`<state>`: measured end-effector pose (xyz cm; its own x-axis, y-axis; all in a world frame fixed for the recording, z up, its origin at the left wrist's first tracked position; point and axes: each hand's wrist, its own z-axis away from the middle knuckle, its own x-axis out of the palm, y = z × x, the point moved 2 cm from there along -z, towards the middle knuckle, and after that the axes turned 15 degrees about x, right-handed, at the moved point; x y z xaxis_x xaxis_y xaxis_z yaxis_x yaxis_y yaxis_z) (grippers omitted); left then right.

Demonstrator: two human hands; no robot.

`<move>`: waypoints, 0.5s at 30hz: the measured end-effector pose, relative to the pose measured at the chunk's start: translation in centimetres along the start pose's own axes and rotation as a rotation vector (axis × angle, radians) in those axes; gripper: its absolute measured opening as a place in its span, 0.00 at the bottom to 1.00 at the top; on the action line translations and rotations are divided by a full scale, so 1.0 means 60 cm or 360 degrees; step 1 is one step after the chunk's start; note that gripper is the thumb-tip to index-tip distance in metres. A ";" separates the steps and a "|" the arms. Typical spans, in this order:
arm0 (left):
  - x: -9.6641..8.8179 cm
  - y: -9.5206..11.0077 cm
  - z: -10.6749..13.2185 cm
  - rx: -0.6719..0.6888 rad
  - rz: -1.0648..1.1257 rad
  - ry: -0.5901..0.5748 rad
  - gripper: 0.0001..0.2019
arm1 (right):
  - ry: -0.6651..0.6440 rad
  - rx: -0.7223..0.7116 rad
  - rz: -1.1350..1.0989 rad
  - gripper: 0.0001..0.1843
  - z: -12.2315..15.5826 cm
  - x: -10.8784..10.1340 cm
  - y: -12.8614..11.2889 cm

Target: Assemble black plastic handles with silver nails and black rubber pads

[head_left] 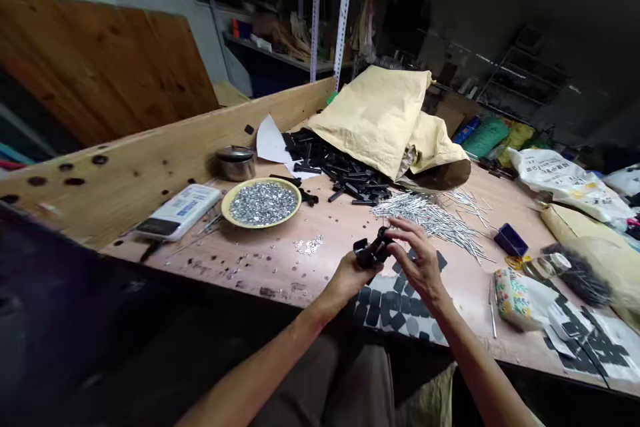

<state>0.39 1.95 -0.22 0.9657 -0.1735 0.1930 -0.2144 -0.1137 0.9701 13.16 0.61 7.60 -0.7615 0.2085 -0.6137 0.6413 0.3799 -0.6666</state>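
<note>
My left hand (353, 273) grips a small black plastic part (371, 251) from below, just above the wooden table (280, 260). My right hand (417, 255) closes its fingers on the same part from the right. Under my hands lies a white sheet with several flat black pieces (387, 303). A pile of thin metal pins (430, 213) is spread just beyond my right hand. A heap of black plastic strips (340, 170) spills out from under a tan paper sack (380, 117).
A yellow dish of small silver bits (261, 203) stands at the left, beside a metal tin (235, 161) and a white device (180, 211). A wooden board (150, 160) walls the table's far left edge. Bags and a floral pouch (510, 288) crowd the right.
</note>
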 end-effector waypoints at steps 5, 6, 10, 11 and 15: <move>-0.044 -0.026 0.014 -0.0139 -0.0043 0.0251 0.14 | 0.0461 0.0316 -0.0043 0.10 -0.004 -0.011 0.062; -0.055 -0.028 0.017 -0.0153 -0.0028 0.0276 0.15 | 0.0437 0.0381 0.0002 0.10 -0.007 0.001 0.080; -0.109 -0.022 0.018 -0.0114 -0.0023 0.0426 0.17 | 0.0069 0.0471 0.0211 0.11 -0.018 0.090 0.129; -0.122 -0.019 0.017 -0.0085 -0.0043 0.0468 0.17 | -0.0013 0.0473 0.0270 0.10 -0.022 0.114 0.134; -0.160 0.000 0.012 0.0093 -0.0126 0.0591 0.19 | -0.0093 0.0750 0.0732 0.10 -0.052 0.162 0.146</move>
<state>-8.96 2.91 -2.15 0.9645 0.2033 0.1684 -0.1346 -0.1700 0.9762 11.08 8.80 -2.87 -0.4022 0.2012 -0.8931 0.8826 -0.1739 -0.4367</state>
